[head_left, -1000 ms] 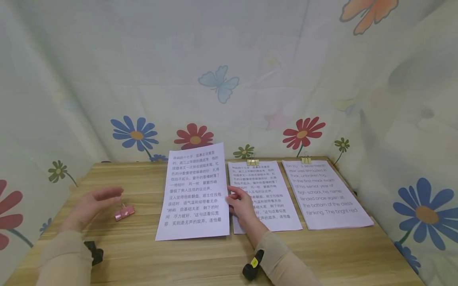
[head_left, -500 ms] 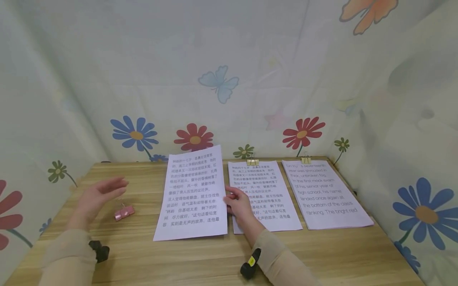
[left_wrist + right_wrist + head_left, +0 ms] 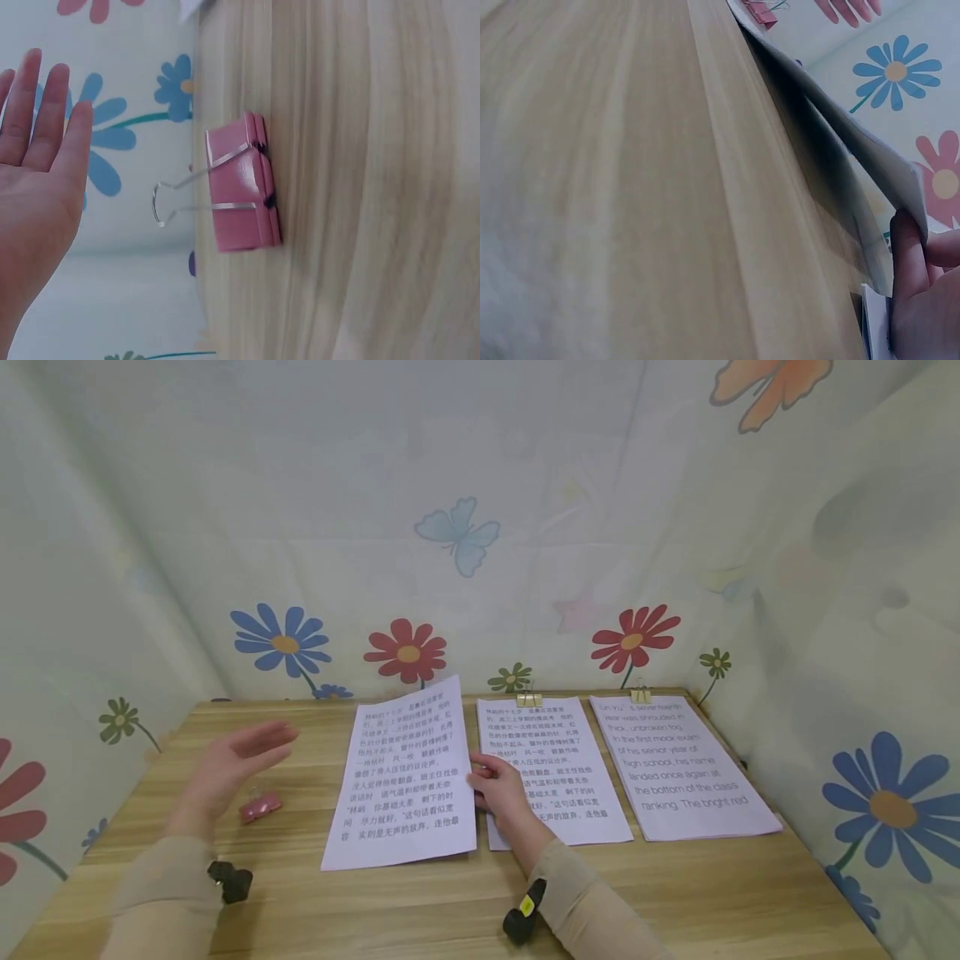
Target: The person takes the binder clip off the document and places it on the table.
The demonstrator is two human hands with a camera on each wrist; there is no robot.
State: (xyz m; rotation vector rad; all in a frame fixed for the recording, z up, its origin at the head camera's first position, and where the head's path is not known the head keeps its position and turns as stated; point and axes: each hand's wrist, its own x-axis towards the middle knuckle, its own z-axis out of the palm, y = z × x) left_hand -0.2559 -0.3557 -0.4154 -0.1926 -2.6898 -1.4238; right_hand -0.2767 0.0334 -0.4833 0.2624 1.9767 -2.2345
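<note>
My right hand (image 3: 504, 793) pinches the right edge of a printed stack of paper (image 3: 401, 777), which is tilted with its right side raised off the table. In the right wrist view, the thumb and fingers (image 3: 909, 255) hold the paper's edge, and a gap shows beneath it. My left hand (image 3: 236, 768) hovers to the left of the stack, fingers extended and holding nothing. Below it a pink binder clip (image 3: 260, 807) lies on the table; the left wrist view shows the binder clip (image 3: 244, 184) close up, with its silver wire handle sticking out.
To the right lie two more printed stacks: one with Chinese text (image 3: 558, 760), partly behind my right hand, and one with English text (image 3: 682, 768). Gold binder clips (image 3: 529, 700) grip their top edges. A flowered cloth (image 3: 480, 593) hangs behind the wooden table (image 3: 420, 910).
My left hand has moved right and slightly up, over the pink binder clip towards the stack. The held stack's top edge has sunk a little; my right hand keeps its grip.
</note>
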